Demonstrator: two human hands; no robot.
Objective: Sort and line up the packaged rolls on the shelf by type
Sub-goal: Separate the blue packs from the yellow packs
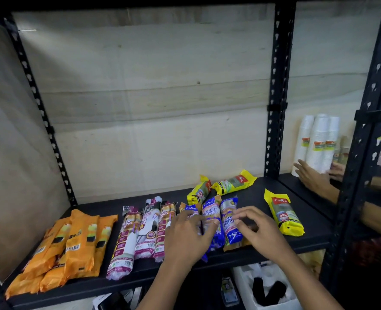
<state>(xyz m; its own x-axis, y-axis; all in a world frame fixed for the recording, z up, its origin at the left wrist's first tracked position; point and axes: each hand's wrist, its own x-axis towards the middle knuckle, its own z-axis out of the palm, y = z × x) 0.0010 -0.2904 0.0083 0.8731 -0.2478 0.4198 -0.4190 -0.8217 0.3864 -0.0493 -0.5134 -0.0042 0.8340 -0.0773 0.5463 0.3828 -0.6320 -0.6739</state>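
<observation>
Both hands down on the blue packs at mid-shelf: left hand (188, 237) spread flat over the near ends of the two left-most blue rolls (210, 220), fingers curled lightly round them; right hand (257, 229) pinching the right-hand blue roll (229, 220) between thumb and bent fingers, a narrow hold, not a full fist. Well along, by the look of it: orange packs (73, 245) bunched at the left end of the shelf (314, 237), some overlapping and skewed; pink-and-white rolls (140, 233) side by side just right of them, fairly tidy; blue group being squared up next. Left to do, judging from the layout: yellow packs scattered, one (284, 214) lying alone near the right post, two more (216, 189) at the far side behind the blue ones, angled every which way. Long axes of the sorted rolls running near-to-far, ends toward the shelf's front edge; blue ones roughly the same, leaning slightly. Far yellow pair lying crosswise and diagonal, still to be turned into line. Stacked white cups (317, 144) off to the right, a separate bay.
</observation>
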